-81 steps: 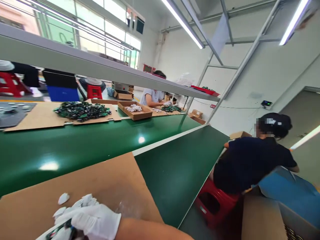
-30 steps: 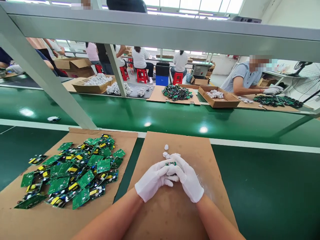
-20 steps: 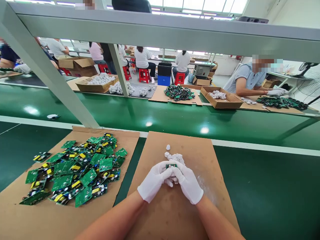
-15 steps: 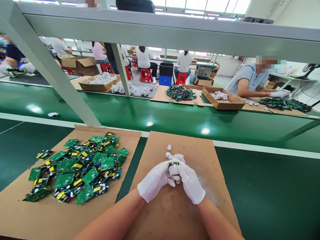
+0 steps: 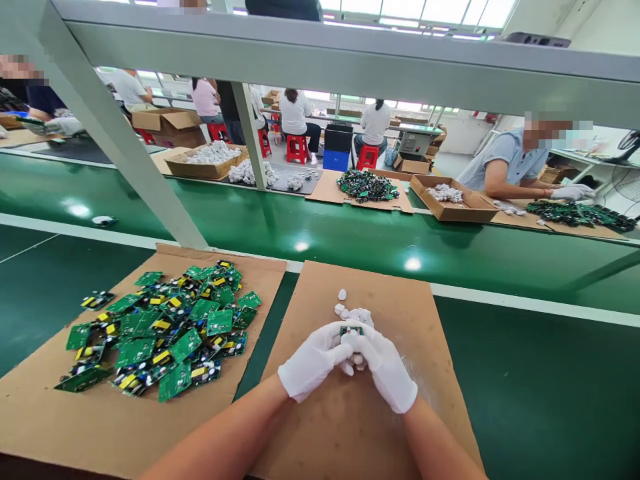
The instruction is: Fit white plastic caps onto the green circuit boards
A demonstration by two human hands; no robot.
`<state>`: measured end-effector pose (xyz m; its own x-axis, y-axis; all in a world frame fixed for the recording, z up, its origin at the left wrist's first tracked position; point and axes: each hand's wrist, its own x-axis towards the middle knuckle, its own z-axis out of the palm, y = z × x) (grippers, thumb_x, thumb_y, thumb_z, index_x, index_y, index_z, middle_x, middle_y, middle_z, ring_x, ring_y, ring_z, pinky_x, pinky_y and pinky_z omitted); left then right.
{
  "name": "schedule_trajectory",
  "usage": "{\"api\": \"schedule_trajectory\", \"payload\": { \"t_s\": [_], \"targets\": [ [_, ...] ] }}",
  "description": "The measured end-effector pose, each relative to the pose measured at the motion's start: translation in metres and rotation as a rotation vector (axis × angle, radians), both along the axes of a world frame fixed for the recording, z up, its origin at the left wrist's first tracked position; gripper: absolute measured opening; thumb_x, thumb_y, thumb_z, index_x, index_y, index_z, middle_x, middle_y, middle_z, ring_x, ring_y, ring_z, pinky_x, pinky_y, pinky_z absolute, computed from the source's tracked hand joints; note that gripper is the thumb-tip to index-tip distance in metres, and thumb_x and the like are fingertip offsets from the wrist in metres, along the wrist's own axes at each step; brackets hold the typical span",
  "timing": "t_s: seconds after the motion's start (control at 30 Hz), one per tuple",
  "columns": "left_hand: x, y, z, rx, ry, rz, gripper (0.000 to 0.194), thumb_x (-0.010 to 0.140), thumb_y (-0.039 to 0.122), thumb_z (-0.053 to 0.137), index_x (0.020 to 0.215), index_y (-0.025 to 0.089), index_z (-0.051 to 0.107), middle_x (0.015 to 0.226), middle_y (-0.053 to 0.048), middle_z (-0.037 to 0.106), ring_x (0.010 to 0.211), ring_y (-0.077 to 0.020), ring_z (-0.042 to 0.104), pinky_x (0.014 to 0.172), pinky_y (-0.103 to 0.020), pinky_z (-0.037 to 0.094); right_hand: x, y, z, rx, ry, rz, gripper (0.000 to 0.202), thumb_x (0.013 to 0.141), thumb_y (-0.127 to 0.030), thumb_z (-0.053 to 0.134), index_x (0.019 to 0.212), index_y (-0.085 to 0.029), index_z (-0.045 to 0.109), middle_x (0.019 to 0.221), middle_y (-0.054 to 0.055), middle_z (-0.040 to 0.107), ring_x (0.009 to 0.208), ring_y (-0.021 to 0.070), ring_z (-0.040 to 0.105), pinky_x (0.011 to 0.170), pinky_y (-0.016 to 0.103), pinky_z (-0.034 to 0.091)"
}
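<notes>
My left hand [image 5: 311, 360] and my right hand [image 5: 389, 371], both in white gloves, meet over a cardboard sheet [image 5: 370, 427]. Between them they grip a small green circuit board [image 5: 351, 329], its upper edge showing between the fingers. A white lump sits against the board, mostly covered by my thumbs. Just beyond my fingers lie several flat white pieces [image 5: 359, 315], with a single white piece [image 5: 342, 294] apart from them. To the left, on another cardboard sheet [image 5: 65, 427], is a heap of green circuit boards [image 5: 165, 333] with yellow parts.
A green conveyor belt [image 5: 260, 230] runs across behind the cardboard, with one small white-topped item [image 5: 104, 221] on it. A slanted metal post [image 5: 135, 153] and a crossbar [image 5: 350, 60] stand in front. Across the belt, a co-worker [image 5: 505, 163] handles boards near a cardboard box [image 5: 460, 207].
My thumbs have closed in over the white lump, which showed more plainly before. The board stays between my hands. The whole view has shifted slightly.
</notes>
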<state>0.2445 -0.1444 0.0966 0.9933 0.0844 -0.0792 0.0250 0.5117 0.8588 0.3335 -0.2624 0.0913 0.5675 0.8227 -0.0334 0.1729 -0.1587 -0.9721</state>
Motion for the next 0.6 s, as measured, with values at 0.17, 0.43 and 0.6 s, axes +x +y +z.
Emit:
{"api": "schedule_trajectory", "payload": {
  "t_s": [0.17,0.43,0.6],
  "targets": [
    [0.0001,0.0043,-0.0066,-0.238,0.008,-0.09,0.025,0.082,0.034,0.058,0.096,0.014,0.061,0.08,-0.004,0.053,0.074,-0.0111,0.054,0.065,-0.021,0.043,0.0034,-0.0016,-0.0029,-0.034,-0.119,-0.015,0.041,0.092,-0.045,0.033,0.079,-0.021,0.063,0.075,0.001,0.061,0.067,0.0148,0.052,0.059,0.024,0.043],
    [-0.0006,0.0031,-0.0048,-0.231,0.056,-0.012,0.02,0.081,0.03,0.061,0.092,0.013,0.061,0.086,-0.006,0.056,0.075,-0.0114,0.053,0.075,-0.029,0.047,0.0043,-0.0002,-0.0058,-0.099,-0.333,-0.034,0.03,0.083,-0.035,0.054,0.11,-0.022,0.062,0.09,0.003,0.067,0.084,0.0182,0.061,0.079,0.027,0.048],
    [-0.0003,0.0032,-0.0052,-0.283,0.074,-0.032,0.021,0.08,0.032,0.062,0.088,0.013,0.062,0.078,-0.003,0.055,0.064,-0.0071,0.051,0.066,-0.022,0.046,0.0072,-0.0023,-0.0019,0.006,-0.137,0.106,0.035,0.084,-0.039,0.052,0.114,-0.023,0.058,0.097,0.002,0.066,0.089,0.0189,0.06,0.079,0.027,0.049]
  ]
}}
